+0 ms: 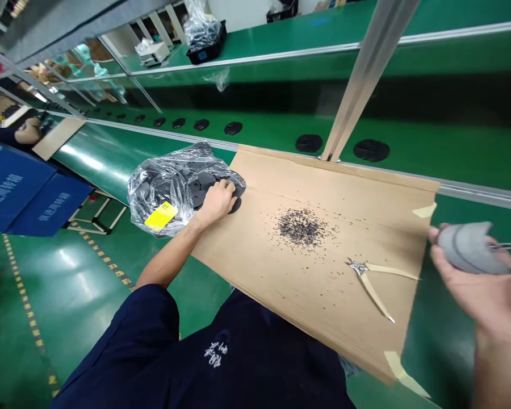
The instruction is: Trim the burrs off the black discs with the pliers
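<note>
The left hand (217, 201) is placed over the black discs (202, 184), fingers bent, at the right side of the clear plastic bag (162, 182); whether its grip is closed on a disc cannot be told, as the fingertips are hidden. The right hand (494, 301), beyond the right edge of the cardboard sheet (247, 244), has its grip wrapped around a grey curved part (464, 247). Pliers (360, 270) (cream handles spread) lie on the sheet, near a scatter of black bits (302, 227).
</note>
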Tool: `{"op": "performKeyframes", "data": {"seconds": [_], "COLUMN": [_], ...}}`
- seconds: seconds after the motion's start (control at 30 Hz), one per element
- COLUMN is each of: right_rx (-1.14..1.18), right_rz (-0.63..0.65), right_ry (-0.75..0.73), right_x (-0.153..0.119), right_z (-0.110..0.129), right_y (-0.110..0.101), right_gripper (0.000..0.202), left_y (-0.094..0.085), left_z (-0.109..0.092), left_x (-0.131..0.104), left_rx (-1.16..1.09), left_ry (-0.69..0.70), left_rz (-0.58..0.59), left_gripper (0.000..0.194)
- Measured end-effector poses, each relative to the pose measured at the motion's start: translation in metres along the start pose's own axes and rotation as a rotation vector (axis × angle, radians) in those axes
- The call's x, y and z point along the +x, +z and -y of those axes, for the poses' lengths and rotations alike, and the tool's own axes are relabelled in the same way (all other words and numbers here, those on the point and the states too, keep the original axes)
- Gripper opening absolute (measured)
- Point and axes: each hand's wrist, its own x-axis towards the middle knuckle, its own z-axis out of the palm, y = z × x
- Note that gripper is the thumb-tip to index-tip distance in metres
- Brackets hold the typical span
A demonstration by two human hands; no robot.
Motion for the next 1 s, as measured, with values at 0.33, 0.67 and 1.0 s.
{"op": "performKeyframes", "data": {"seconds": [0.33, 0.67, 1.0], "right_rx": [-0.171, -0.254, -0.155], "right_rz": [0.462, 0.731, 0.748], "right_ry": [0.28, 0.034, 0.084], "right_x": [-0.081, -0.111, -0.119], "right_z": [-0.015, -0.029, -0.016], "right_y": [0.039, 0.059, 0.068], "right_gripper": [0.053, 0.047, 0.04], "left_y": [0.012, 0.001, -0.004], "left_z": [0.017, -0.059, -0.142], "left_x": [0.008, -0.024, -0.038], "left_rx": [-0.141, -0.886, -1.099], "left_ry": [0.044, 0.549, 0.813], "left_rz": [-0.111, -0.33, -0.337], "left_gripper": [0.04, 0.037, 0.034]}}
